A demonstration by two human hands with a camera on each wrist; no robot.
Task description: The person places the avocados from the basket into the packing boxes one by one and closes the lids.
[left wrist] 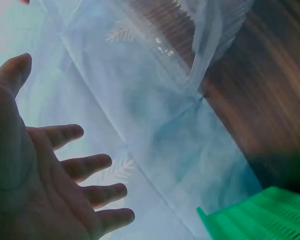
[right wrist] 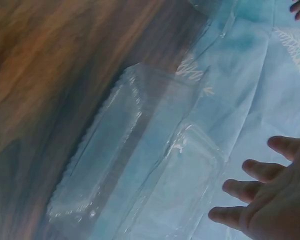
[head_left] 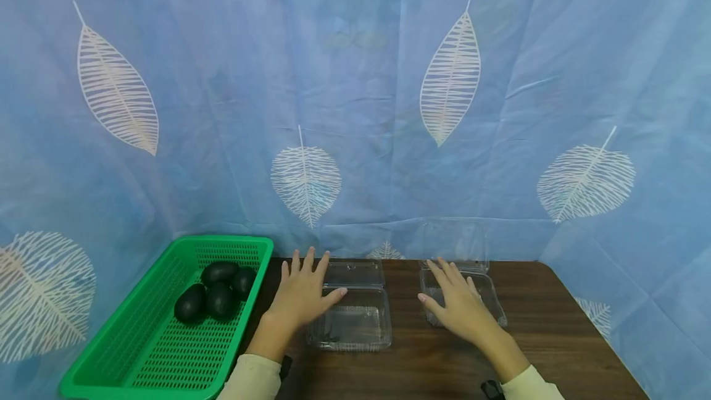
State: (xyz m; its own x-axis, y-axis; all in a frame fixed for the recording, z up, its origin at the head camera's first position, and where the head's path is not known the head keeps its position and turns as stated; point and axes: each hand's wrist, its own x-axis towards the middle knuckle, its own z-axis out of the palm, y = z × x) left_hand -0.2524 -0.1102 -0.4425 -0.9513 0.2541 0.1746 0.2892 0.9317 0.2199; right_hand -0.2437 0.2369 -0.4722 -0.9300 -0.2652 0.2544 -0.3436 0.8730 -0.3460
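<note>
Two clear plastic clamshell boxes lie open on the brown table (head_left: 555, 338). My left hand (head_left: 302, 292) hovers flat with spread fingers at the left edge of the left box (head_left: 355, 326), holding nothing. My right hand (head_left: 458, 304) is spread, palm down, over the right box (head_left: 489, 292), whose lid (head_left: 455, 242) stands up against the curtain. The left wrist view shows the open palm (left wrist: 35, 175) and the box lid (left wrist: 185, 40). In the right wrist view, straight fingers (right wrist: 260, 200) hang above the clear box (right wrist: 125, 150).
A green plastic basket (head_left: 150, 350) sits at the table's left end with several dark avocados (head_left: 213, 292) in its far part. A blue leaf-print curtain (head_left: 355, 110) closes off the back and both sides.
</note>
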